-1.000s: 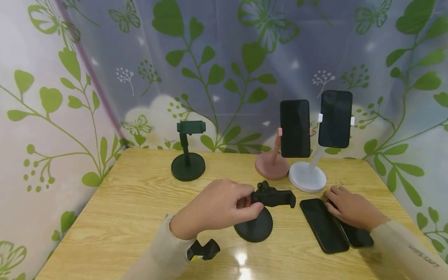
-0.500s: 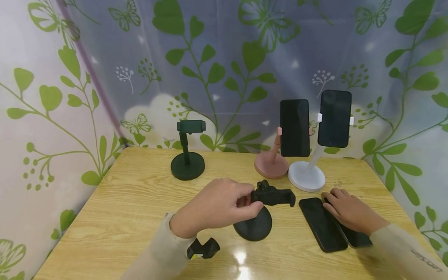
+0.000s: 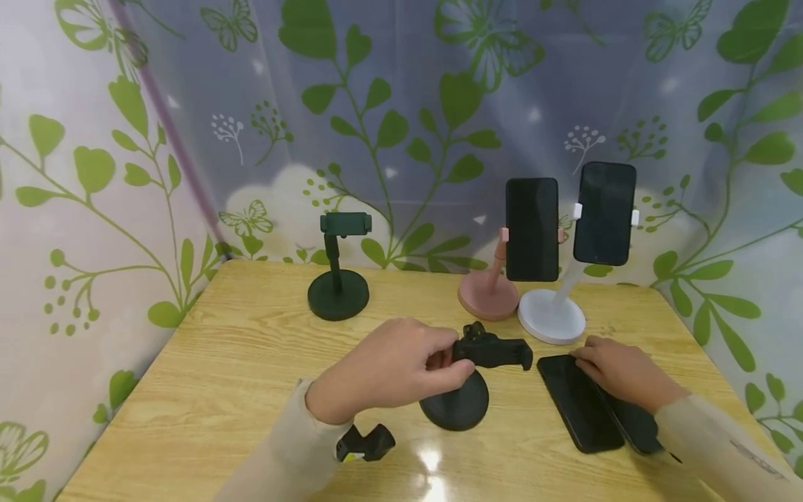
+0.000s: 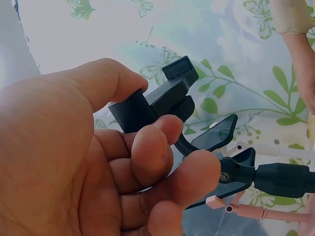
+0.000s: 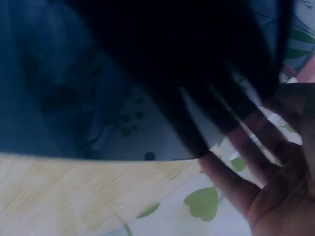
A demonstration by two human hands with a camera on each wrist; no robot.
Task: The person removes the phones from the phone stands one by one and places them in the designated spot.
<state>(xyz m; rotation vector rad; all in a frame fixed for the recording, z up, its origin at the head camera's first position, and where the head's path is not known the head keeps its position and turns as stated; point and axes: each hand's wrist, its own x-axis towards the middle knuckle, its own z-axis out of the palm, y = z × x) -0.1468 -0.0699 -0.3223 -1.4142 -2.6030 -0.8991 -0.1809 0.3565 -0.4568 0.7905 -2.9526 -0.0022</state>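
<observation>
My left hand [image 3: 395, 362] pinches one end of the clamp of a black phone stand [image 3: 495, 351], thumb and forefinger on it. The stand's round base rests on the table. In the left wrist view, the hand [image 4: 93, 147] has its other fingers bent beside the clamp [image 4: 170, 93]. At the right, my right hand [image 3: 627, 373] grips the far end of a black phone [image 3: 636, 424], its near end tilted off the table. Beside it lies a second black phone [image 3: 580, 404]. In the right wrist view, the dark phone screen [image 5: 64, 98] reflects the fingers of the hand [image 5: 275, 196].
Behind stand a pink phone stand [image 3: 486, 296] and a white phone stand [image 3: 551, 317], each holding a phone upright. A dark green phone stand [image 3: 339, 296] with no phone is at back left. Patterned cloth [image 3: 401, 139] hangs behind the wooden table [image 3: 238, 362].
The right hand's fingers have closed at the far end of the right phone, and its near end has risen and shifted. The left hand holds still on the black stand.
</observation>
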